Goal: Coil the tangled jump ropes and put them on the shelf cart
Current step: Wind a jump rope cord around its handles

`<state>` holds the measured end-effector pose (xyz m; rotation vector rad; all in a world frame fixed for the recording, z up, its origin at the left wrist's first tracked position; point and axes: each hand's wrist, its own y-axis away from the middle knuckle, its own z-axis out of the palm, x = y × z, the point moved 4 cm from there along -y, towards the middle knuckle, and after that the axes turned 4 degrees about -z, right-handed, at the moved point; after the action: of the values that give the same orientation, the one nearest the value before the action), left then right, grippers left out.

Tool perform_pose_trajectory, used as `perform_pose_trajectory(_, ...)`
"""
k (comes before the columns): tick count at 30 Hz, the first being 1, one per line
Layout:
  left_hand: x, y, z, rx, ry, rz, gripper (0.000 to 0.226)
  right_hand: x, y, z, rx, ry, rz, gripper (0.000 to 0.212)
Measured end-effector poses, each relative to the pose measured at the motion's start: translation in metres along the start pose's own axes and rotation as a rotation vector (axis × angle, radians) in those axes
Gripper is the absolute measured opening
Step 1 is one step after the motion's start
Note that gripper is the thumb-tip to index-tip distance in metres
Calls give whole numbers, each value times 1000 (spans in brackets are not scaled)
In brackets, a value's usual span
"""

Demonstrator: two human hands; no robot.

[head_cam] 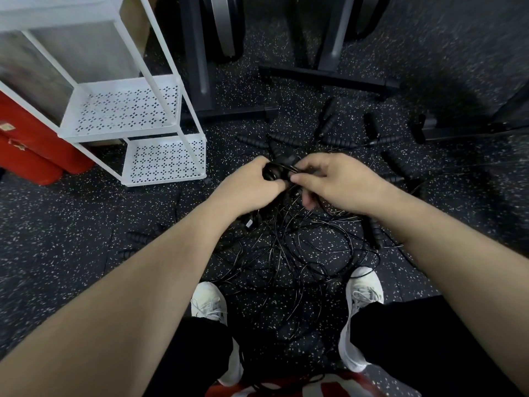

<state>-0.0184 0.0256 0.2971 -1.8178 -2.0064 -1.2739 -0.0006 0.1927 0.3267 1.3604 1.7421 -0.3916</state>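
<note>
A tangle of thin black jump ropes (300, 253) lies on the speckled floor between my feet. Several black ribbed handles (286, 138) are scattered beyond it. My left hand (252, 181) grips a black handle end with rope wound at it (274, 171). My right hand (332, 179) pinches the black cord right beside it, fingers curled. Both hands meet above the pile. The white shelf cart (120, 110) stands at the left, its perforated shelves bare.
Red padded blocks (34, 150) lie behind the cart at the far left. Dark metal frames of gym equipment (329, 75) stand at the back. My white shoes (209, 305) flank the rope pile. A red object (286, 388) shows at the bottom edge.
</note>
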Motion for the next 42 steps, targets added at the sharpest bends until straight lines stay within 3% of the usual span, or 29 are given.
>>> perform_pose_trajectory(5,5,3,-5,35,273,-56,32,1,1,2,-41,-117,-3,23)
perform_pose_trajectory(8,6,4,-4,8,425,-93,22,-1,-1,-2,20,-113,1,8)
perform_pose_trajectory(13,4,1,1,-157,646,-149,33,-7,-1,-11,134,-47,-2,21)
perform_pose_trajectory(20,10,8,7,-392,772,-172,40,-8,2,-22,312,-46,-43,29)
perform_pose_trajectory(23,17,13,7,-439,810,-159,53,-6,0,-23,359,-58,-72,31)
perform_pose_trajectory(28,27,21,5,-421,876,-164,80,-14,5,-29,370,10,-299,33)
perform_pose_trajectory(33,30,25,2,-384,887,-164,51,-15,8,-28,365,5,-378,27)
perform_pose_trajectory(37,27,20,-2,-324,885,-130,43,-10,8,-23,353,-43,-352,16)
perform_pose_trajectory(39,23,17,-5,-246,873,-122,41,-8,9,-25,399,-14,-313,12)
perform_pose_trajectory(42,13,11,-11,-35,853,-142,38,-6,9,-32,532,11,-223,25)
